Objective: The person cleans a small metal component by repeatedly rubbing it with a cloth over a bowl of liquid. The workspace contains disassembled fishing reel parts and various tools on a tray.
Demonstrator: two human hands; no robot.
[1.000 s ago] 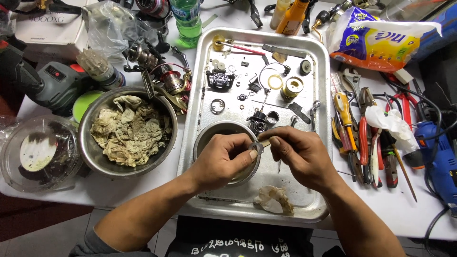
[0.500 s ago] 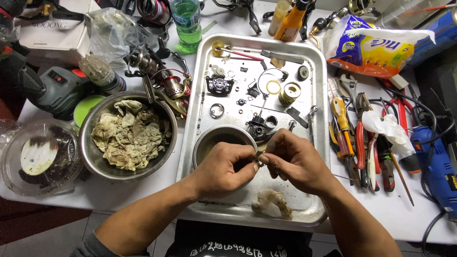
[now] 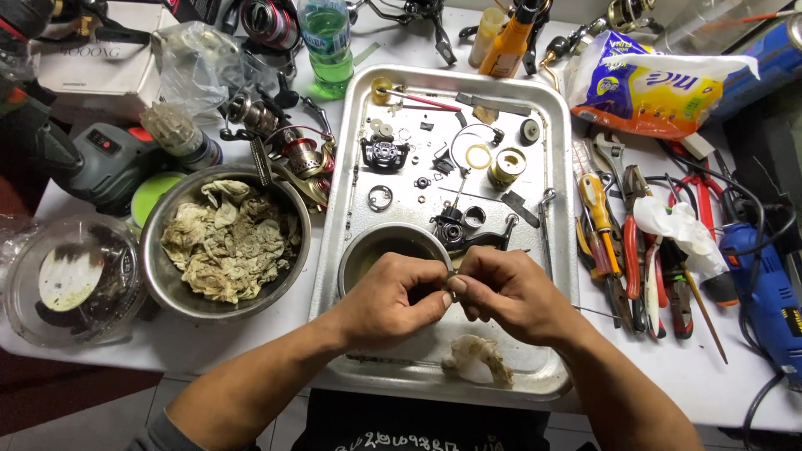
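Note:
My left hand [image 3: 393, 299] and my right hand [image 3: 505, 294] meet fingertip to fingertip over the near part of a metal tray [image 3: 551, 167]. Between them they pinch a small metal part [image 3: 451, 279], mostly hidden by the fingers. Just under my left hand sits a small steel bowl [image 3: 376, 249], partly covered. A crumpled dirty tissue [image 3: 478, 359] lies on the tray below my hands. Further up the tray lie several small fishing-reel parts, among them a black reel body [image 3: 459, 227], a brass spool [image 3: 506, 165] and a ring [image 3: 380, 198].
A large steel bowl of stained rags [image 3: 225, 240] stands left of the tray. Pliers and screwdrivers [image 3: 622, 242] lie to the right, with a blue power tool [image 3: 769, 292]. A green bottle [image 3: 326, 38], reels, a snack bag [image 3: 647, 83] and a plastic tub [image 3: 71, 280] crowd the table.
Both hands stay together over the small part. They have drifted slightly toward me and the fingers have shifted on it; nothing else on the tray moved.

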